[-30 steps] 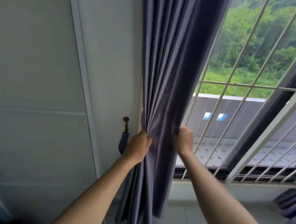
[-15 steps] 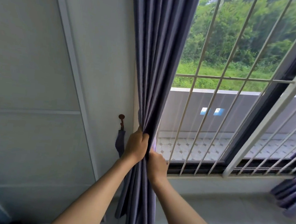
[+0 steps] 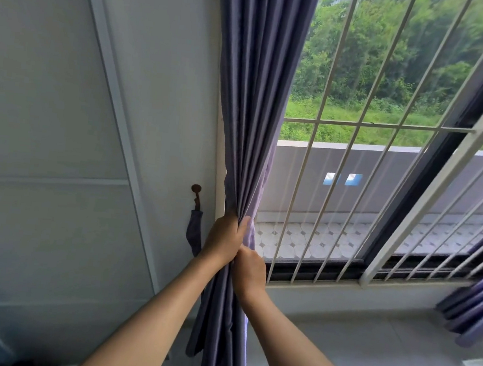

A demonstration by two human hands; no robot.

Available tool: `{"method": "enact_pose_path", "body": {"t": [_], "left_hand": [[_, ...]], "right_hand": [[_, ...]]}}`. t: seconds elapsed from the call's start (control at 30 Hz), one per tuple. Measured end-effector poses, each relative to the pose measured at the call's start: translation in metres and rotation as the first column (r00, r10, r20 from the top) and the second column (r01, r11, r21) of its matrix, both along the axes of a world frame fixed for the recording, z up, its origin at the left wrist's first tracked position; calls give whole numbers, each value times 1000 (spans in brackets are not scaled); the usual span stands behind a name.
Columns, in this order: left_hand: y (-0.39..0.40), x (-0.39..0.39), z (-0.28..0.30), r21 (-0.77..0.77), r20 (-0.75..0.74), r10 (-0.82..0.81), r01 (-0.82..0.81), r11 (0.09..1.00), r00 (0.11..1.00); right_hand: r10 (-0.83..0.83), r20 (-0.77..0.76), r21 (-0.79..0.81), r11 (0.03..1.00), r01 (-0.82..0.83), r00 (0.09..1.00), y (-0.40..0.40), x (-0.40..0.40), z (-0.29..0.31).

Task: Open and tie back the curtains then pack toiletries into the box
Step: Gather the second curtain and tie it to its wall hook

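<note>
A grey-purple curtain (image 3: 254, 95) hangs at the window's left edge, gathered into a narrow bundle. My left hand (image 3: 224, 238) is closed around the bundle at sill height. Just below it, my right hand (image 3: 251, 269) grips the bundle's right side, touching the left hand. A strip of the same purple cloth, the tie-back (image 3: 195, 231), hangs from a brown wall hook (image 3: 196, 191) left of the curtain. A second curtain (image 3: 475, 311) shows at the lower right edge.
The window has white bars (image 3: 318, 172) across the glass and a dark frame post (image 3: 430, 171). A pale panelled wall (image 3: 62, 136) fills the left. Light floor tiles (image 3: 366, 348) lie below the sill.
My right hand has swept the curtain's loose edge leftward and joined my left hand, so the cloth is now bunched tight. More of the window is uncovered.
</note>
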State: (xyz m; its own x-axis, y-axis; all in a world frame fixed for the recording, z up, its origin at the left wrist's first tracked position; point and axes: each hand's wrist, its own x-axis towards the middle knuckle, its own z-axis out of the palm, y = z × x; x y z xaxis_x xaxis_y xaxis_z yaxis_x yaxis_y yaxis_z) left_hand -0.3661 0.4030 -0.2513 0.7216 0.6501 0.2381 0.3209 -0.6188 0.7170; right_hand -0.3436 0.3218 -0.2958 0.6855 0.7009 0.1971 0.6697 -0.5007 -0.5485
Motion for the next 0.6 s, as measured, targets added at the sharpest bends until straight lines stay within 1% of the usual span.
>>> {"method": "enact_pose_path", "body": {"t": [0.1,0.2,0.27,0.33,0.4,0.43,0.5,0.57,0.6], "left_hand": [[-1,4,0,-33,-62,40,-42,999,997],[-1,5,3,-61,-109,40,-47,997,993],[0,5,6,-68,-111,33,-40,997,993],[3,6,8,-97,-111,36,-47,994,993],[4,7,6,-101,-120,36,-48,994,992],[5,7,4,-101,-119,30,-42,994,992],[5,5,2,-104,-97,25,-35,994,995],[4,2,2,-120,-49,4,-10,993,999],[3,0,3,-125,-31,-5,1,992,999]], "right_hand": [[-23,-24,-36,999,22,999,-1,3,-4],[-27,-72,-137,990,17,997,2,5,-22],[-29,-166,-107,994,11,986,2,2,-32],[-78,-214,-48,996,69,974,4,0,-30],[-137,-210,-33,991,133,968,12,5,-21],[-169,-207,-52,985,161,964,16,9,-16],[-218,-168,-149,970,194,961,21,18,-6],[-201,-86,-255,951,174,976,24,21,-4],[-189,-66,-279,946,164,980,25,20,-5]]}}
